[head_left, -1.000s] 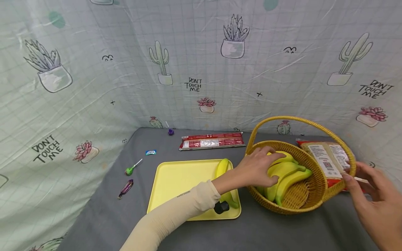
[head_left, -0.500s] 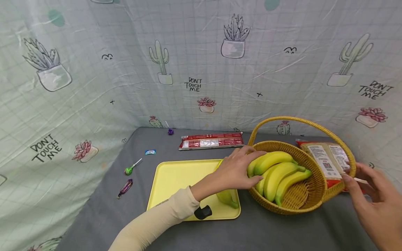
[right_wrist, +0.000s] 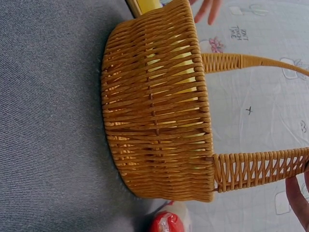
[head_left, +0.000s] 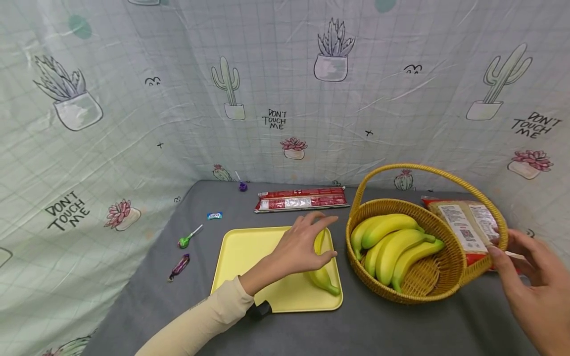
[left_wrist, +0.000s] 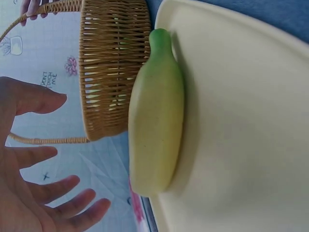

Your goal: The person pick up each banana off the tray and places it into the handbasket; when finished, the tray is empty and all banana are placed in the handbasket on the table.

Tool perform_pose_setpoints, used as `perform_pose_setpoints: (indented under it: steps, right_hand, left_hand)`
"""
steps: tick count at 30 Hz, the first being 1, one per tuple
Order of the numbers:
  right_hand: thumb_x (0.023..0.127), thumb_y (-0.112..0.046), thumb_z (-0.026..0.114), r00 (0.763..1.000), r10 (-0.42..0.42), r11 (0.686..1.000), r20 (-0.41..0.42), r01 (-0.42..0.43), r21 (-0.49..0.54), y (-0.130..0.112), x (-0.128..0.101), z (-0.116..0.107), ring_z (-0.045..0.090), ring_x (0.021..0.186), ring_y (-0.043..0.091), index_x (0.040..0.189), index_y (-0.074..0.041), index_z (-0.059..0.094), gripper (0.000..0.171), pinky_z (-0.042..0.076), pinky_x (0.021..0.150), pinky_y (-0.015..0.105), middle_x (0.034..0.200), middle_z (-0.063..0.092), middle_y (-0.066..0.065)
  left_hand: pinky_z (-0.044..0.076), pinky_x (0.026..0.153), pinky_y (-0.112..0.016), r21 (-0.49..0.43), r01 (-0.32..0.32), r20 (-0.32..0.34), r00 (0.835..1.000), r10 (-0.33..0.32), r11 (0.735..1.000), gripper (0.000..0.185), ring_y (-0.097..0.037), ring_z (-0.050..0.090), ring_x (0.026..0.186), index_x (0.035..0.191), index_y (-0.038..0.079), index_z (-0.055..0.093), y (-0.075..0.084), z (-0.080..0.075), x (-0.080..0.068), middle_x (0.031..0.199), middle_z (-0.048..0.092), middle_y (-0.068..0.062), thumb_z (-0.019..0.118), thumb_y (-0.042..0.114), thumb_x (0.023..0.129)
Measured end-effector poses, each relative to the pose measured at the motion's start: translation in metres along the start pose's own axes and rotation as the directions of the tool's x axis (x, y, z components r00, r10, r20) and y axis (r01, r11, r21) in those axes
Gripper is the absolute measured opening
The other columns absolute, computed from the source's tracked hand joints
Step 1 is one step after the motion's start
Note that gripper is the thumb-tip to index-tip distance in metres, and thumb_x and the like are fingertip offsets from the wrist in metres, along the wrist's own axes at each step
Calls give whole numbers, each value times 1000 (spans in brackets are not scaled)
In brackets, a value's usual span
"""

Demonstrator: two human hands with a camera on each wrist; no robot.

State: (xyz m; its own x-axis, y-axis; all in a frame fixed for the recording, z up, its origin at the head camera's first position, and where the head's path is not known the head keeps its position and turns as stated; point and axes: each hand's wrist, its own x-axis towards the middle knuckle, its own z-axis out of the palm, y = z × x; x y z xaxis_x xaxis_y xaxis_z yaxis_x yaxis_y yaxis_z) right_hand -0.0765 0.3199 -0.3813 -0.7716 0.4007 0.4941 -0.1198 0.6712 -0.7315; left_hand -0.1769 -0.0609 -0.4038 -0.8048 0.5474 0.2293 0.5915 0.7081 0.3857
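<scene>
Above the right part of a yellow tray [head_left: 249, 257] hovers my left hand [head_left: 296, 247], fingers spread and nothing between them. Beneath it on the tray lies one banana [left_wrist: 157, 121], partly covered by the hand in the head view; the left wrist view shows the hand apart from it. To the right stands a wicker basket [head_left: 401, 296] holding several bananas [head_left: 398, 244] that lie side by side. My right hand [head_left: 534, 282] holds the right side of the basket's arched handle [head_left: 500, 232] between thumb and fingers.
Behind the tray lies a red-and-white flat package [head_left: 303, 199]. A bag with a red edge [head_left: 465, 225] lies behind the basket. To the left are a green lollipop [head_left: 184, 242], a purple wrapped candy [head_left: 179, 267], a small blue packet [head_left: 214, 215] and a purple lollipop [head_left: 242, 186].
My left hand has drawn back leftward from the bananas in the basket to above the tray, leaving them in the basket. The right hand stays at the handle.
</scene>
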Motion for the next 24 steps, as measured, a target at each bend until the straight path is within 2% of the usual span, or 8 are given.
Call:
perform_pose_setpoints:
  steps: [6, 14, 24]
  right_hand:
    - [100, 1, 69, 1000, -3, 1000, 8, 3, 0, 2, 0, 0, 53, 102, -3, 146, -6, 62, 46, 39, 80, 2, 116, 54, -20]
    - [101, 0, 68, 1000, 5, 1000, 8, -5, -14, 3, 1, -2, 51, 104, -4, 144, -4, 63, 44, 38, 81, 2, 115, 53, -21]
    - [100, 4, 69, 1000, -8, 1000, 4, 8, 17, 1, 1, 0, 53, 103, -2, 143, -3, 64, 45, 39, 83, 3, 116, 55, -20]
  left_hand:
    - [52, 74, -42, 4, 29, -9, 1000, -29, 1000, 76, -29, 54, 114, 159, 29, 50, -7, 1, -10, 153, 49, -5, 79, 45, 91]
    - [53, 72, -41, -2, 79, -21, 997, -80, 997, 81, -29, 54, 114, 161, 28, 47, -15, 5, -18, 153, 49, -7, 80, 46, 88]
    - [55, 75, -49, -18, 142, 1, 990, -142, 990, 86, -34, 55, 118, 162, 25, 46, -22, 16, -28, 153, 48, -11, 79, 51, 88]
